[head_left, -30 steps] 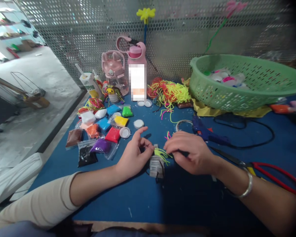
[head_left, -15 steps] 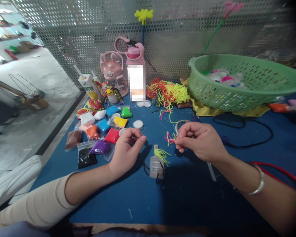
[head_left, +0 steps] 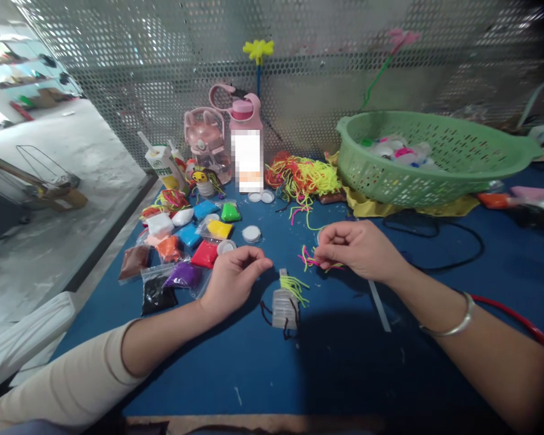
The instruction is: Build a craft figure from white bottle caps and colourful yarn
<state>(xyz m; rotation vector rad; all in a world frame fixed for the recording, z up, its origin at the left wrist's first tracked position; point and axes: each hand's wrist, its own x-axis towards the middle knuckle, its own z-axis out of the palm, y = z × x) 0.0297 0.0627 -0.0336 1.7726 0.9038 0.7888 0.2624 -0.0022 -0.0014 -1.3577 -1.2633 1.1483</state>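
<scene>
My left hand point(head_left: 233, 278) hovers right of the clay bags, thumb and fingers pinched together; anything between the tips is too small to make out. My right hand point(head_left: 362, 251) is also closed in a pinch, just over short pink and yellow yarn pieces point(head_left: 306, 258). Whether its fingertips hold anything is hidden. Between and below the hands lies a clear ribbed plastic bottle point(head_left: 284, 309) with yellow-green yarn strands point(head_left: 294, 287) at its top and dark cords at its sides. A pale narrow strip point(head_left: 379, 306) lies below my right hand.
Several bags of coloured clay, including a purple one point(head_left: 184, 275), lie at left. A white lid point(head_left: 251, 234), a yarn heap point(head_left: 310, 176), a small yellow-faced bottle figure point(head_left: 204, 182) and pink bottles point(head_left: 204, 136) stand farther back. A green basket point(head_left: 390, 179) and black cord point(head_left: 451, 266) are at right.
The view has shifted slightly. My left fingertips have come closer together and moved a little right toward the bottle. My right hand has moved slightly left and stays pinched.
</scene>
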